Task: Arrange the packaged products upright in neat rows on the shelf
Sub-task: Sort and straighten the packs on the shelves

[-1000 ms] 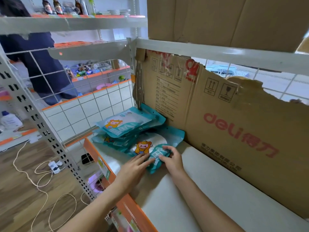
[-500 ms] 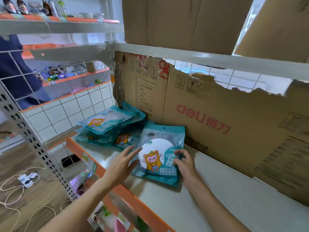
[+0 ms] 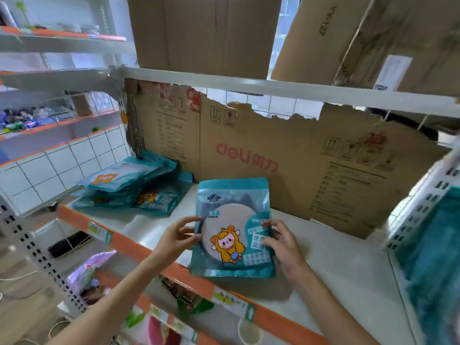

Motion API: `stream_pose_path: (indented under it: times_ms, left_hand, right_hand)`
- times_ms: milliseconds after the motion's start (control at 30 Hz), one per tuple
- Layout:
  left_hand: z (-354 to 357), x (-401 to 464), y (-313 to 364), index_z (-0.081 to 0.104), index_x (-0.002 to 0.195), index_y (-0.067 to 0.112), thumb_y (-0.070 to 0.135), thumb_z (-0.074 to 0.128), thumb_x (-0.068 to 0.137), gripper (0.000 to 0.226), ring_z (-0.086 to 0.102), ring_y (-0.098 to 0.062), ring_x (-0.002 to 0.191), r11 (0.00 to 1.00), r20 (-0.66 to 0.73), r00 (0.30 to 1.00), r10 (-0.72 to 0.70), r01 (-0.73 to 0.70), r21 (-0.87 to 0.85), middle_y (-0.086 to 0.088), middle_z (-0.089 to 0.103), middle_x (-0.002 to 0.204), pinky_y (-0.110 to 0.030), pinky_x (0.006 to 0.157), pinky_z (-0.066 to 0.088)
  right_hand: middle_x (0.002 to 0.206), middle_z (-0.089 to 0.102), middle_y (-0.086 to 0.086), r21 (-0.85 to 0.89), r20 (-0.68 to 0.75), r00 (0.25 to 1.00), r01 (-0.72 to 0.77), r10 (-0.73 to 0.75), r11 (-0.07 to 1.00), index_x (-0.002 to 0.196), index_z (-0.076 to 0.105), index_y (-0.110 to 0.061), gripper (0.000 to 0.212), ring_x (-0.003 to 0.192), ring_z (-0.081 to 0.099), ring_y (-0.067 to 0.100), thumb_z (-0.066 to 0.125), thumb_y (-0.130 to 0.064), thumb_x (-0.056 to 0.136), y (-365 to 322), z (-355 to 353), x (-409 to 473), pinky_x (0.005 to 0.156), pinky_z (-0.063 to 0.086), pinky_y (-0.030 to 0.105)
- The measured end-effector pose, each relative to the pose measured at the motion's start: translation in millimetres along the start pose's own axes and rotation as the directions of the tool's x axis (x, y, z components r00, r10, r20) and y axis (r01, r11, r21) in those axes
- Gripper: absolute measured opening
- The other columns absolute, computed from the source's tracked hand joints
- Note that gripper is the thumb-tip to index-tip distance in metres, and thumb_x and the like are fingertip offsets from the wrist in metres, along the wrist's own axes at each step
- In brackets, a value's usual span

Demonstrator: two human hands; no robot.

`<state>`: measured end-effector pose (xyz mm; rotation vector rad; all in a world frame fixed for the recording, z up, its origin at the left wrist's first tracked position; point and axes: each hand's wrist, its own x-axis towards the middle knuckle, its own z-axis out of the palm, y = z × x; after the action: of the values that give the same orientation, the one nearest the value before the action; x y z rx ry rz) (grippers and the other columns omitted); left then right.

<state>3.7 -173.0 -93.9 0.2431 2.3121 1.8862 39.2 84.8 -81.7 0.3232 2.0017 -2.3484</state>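
Both hands hold one teal packet (image 3: 232, 229) by its sides. The left hand (image 3: 174, 239) pinches the left edge with thumb and fingers curled onto it, and the right hand (image 3: 281, 241) grips the right edge the same way. Both arms reach in from below and meet at the packet, with the wrists a little bent.

The packet faces the person, top edge up, with its cartoon picture the right way round. Its bottom edge is near the orange front lip (image 3: 129, 242) of the shelf (image 3: 336, 257) (I cannot tell if it is touching the shelf or just above it).

The step looks like standing this one packet up to start a row. Next, I think the hands need to carry it back toward the cardboard sheet (image 3: 286, 155) at the rear, set its bottom flat, and lean it there so it does not flop over.

More teal packets lie flat in a messy pile (image 3: 129, 185) at the left end of the shelf, well apart from the held one. They are not stood up yet.
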Motion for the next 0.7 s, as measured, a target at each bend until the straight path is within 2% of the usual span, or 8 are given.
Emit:
stream_pose_path:
  times_ms: [67,233,400,500,567,633,700]
  left_hand:
    - [13,-13,4,0.055,0.111,0.025,0.002,0.061,0.083,0.037,0.064,-0.024,0.095,1.0,0.032,0.999,0.0,0.001,-0.009,-0.013,0.064,0.106,-0.041,0.079,0.056]
    - [50,-46,13,0.055,0.107,0.026,-0.001,0.062,0.081,0.038,0.063,-0.026,0.098,0.998,0.027,0.999,0.03,-0.029,-0.047,-0.013,0.061,0.109,-0.043,0.079,0.056]
    - [103,-77,24,0.055,0.104,0.028,-0.002,0.062,0.081,0.039,0.065,-0.021,0.09,0.989,0.046,0.988,0.147,-0.146,-0.025,-0.009,0.064,0.101,-0.024,0.065,0.057]
    - [143,-92,35,0.055,0.104,0.029,-0.002,0.062,0.082,0.039,0.066,-0.013,0.085,0.981,0.067,0.979,0.192,-0.19,-0.037,-0.004,0.064,0.1,-0.02,0.063,0.055]
    - [171,-102,42,0.055,0.106,0.027,-0.002,0.061,0.083,0.038,0.067,-0.005,0.078,0.978,0.088,0.974,0.208,-0.206,-0.031,0.0,0.064,0.099,-0.017,0.06,0.054]
    - [197,-109,48,0.056,0.106,0.03,-0.001,0.063,0.083,0.039,0.066,-0.001,0.076,0.974,0.1,0.969,0.226,-0.225,-0.015,0.002,0.064,0.099,-0.02,0.058,0.055]
    - [221,-114,56,0.056,0.103,0.038,0.002,0.065,0.083,0.042,0.066,-0.004,0.077,0.967,0.107,0.962,0.249,-0.252,0.017,0.005,0.066,0.098,-0.025,0.059,0.057]
  right_hand:
    - [0.106,0.061,0.014,-0.002,0.003,1.0,0.02,-0.02,1.0,0.099,0.054,-0.01,0.03,0.083,0.065,0.022,0.05,0.015,0.082,1,-12,-20,0.058,0.054,0.029]
    - [0.108,0.059,0.005,-0.058,-0.034,0.995,0.091,-0.093,0.994,0.108,0.056,-0.008,0.031,0.093,0.062,0.016,0.056,0.011,0.083,4,-43,-75,0.067,0.057,0.03]
    - [0.105,0.057,0.003,-0.117,-0.192,0.964,0.164,-0.184,0.98,0.105,0.058,-0.008,0.028,0.088,0.063,0.013,0.059,0.009,0.083,8,-83,-129,0.063,0.058,0.028]
    - [0.104,0.059,-0.001,-0.12,-0.286,0.933,0.191,-0.218,0.974,0.103,0.059,-0.012,0.028,0.084,0.066,0.012,0.059,0.008,0.084,10,-113,-161,0.062,0.058,0.029]
    - [0.105,0.059,-0.002,-0.13,-0.332,0.916,0.192,-0.226,0.973,0.103,0.059,-0.014,0.029,0.084,0.065,0.01,0.059,0.007,0.084,12,-134,-180,0.061,0.057,0.025]
    - [0.106,0.059,-0.003,-0.157,-0.37,0.893,0.21,-0.255,0.965,0.1,0.06,-0.019,0.03,0.09,0.062,0.009,0.06,0.006,0.084,12,-157,-197,0.061,0.056,0.021]
    - [0.107,0.061,-0.004,-0.214,-0.407,0.857,0.247,-0.317,0.945,0.096,0.06,-0.023,0.031,0.096,0.061,0.01,0.062,0.005,0.083,11,-179,-211,0.063,0.054,0.018]
